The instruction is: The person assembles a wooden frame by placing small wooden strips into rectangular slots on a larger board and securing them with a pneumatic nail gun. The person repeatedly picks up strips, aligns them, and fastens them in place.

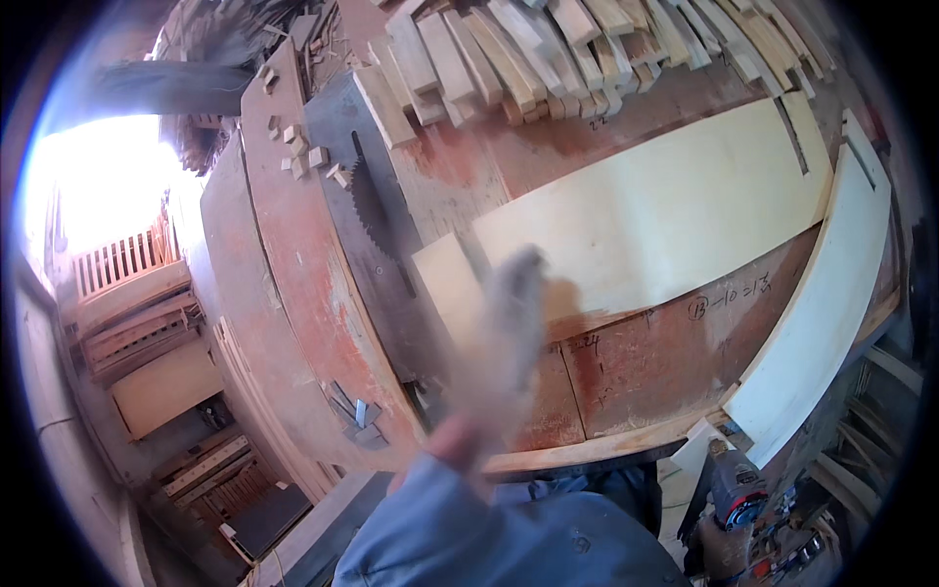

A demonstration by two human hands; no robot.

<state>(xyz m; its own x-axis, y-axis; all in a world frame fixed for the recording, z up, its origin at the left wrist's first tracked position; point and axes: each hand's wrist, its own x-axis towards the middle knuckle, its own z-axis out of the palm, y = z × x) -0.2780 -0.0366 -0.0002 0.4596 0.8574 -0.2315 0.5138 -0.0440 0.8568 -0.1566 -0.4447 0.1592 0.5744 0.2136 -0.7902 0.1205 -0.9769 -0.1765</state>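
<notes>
My left hand (504, 323), in a pale grey glove and smeared by motion, is over the near left end of a long pale wooden board (636, 215). Its fingers are too blurred to show whether they grip or touch the board. A dark slot runs into the board near its right end, and a narrow strip (448, 284) of like wood lies at its left end. To the left of the hand, a toothed circular saw blade (364, 207) stands up through a grey metal plate (337, 122) in the reddish worktable (646, 367). My right hand is out of the picture.
Many wooden sticks (489, 59) are piled along the far side. Small offcuts (298, 147) lie beyond the blade, thin metal pieces (357, 416) near left. Another pale board (822, 303) leans at the right edge. A power tool (738, 494) is at the lower right.
</notes>
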